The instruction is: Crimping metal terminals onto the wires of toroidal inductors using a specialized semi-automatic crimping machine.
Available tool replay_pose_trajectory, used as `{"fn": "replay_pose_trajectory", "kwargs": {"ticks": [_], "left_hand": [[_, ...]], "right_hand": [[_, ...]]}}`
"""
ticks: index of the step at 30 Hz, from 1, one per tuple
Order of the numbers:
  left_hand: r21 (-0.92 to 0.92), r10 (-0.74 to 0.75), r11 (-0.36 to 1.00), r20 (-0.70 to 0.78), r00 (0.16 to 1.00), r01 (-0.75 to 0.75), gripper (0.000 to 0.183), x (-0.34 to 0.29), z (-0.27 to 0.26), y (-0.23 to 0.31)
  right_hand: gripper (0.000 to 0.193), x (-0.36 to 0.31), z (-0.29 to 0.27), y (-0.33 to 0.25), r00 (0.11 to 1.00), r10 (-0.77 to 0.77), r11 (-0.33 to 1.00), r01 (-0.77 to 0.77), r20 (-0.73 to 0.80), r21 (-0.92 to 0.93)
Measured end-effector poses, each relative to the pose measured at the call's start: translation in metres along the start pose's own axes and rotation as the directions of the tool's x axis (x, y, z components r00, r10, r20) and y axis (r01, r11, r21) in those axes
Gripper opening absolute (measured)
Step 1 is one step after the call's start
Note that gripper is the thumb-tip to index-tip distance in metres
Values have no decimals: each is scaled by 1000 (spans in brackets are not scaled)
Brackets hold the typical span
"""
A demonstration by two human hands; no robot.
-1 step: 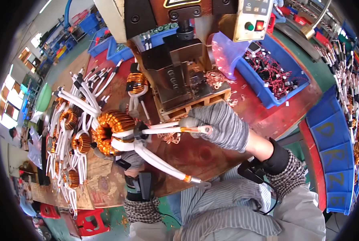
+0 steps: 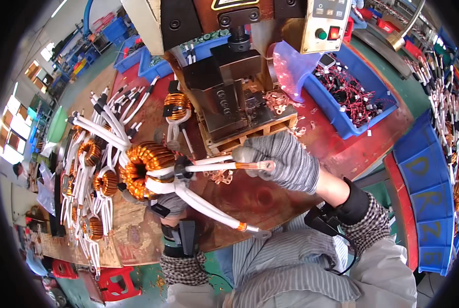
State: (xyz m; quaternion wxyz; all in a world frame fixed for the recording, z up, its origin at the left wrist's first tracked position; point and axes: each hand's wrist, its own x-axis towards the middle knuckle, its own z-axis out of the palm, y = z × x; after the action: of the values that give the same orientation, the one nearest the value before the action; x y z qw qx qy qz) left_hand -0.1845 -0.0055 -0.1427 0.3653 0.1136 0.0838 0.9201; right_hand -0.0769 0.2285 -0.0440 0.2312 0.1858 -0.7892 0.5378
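Note:
A large toroidal coil (image 2: 156, 152), wound in copper-coloured wire, is held up over the table's left half. My left hand (image 2: 175, 204), in a grey glove, is closed around it from beneath; the coil hides most of the fingers. Thick white sleeved leads leave the coil, and one lead (image 2: 208, 210) slants down toward my body to a lug. My right hand (image 2: 287, 160), also gloved, is closed on a white lead (image 2: 220, 159) stretching right from the coil. Before its fingers lies a second lead's copper lug (image 2: 265, 165). Beyond stands a dark press (image 2: 209, 82).
Several finished-looking coils (image 2: 106, 182) with white leads lie at left, another coil (image 2: 176, 107) beside the press. Loose copper lugs (image 2: 278, 101) are heaped at the press base. A blue bin (image 2: 337, 120) of red-black wires stands right; a larger blue bin (image 2: 428, 205) is farther right.
The coil and its leads have shifted slightly to the right, and the lug by my right hand moved with them. Both hands keep their hold.

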Motion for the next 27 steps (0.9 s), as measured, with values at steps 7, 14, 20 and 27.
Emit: {"fn": "replay_pose_trajectory", "kwargs": {"ticks": [7, 14, 20, 27], "left_hand": [[31, -10, 999, -22, 1000, 10, 57, -11, 6, 10], [-91, -14, 996, 34, 999, 17, 51, -5, 5, 19], [-138, -8, 990, 57, 998, 16, 45, 2, 8, 18], [-170, -22, 985, 73, 997, 34, 38, 6, 12, 17]], "right_hand": [[37, -19, -15, 11, 742, 636, 741, -664, -209, -100], [21, -20, 21, 48, 949, 278, 538, -28, 146, -842], [33, -9, 26, 53, 863, 470, 459, -61, 184, -887], [24, -13, 21, 53, 945, 270, 468, 40, 186, -883]]}}
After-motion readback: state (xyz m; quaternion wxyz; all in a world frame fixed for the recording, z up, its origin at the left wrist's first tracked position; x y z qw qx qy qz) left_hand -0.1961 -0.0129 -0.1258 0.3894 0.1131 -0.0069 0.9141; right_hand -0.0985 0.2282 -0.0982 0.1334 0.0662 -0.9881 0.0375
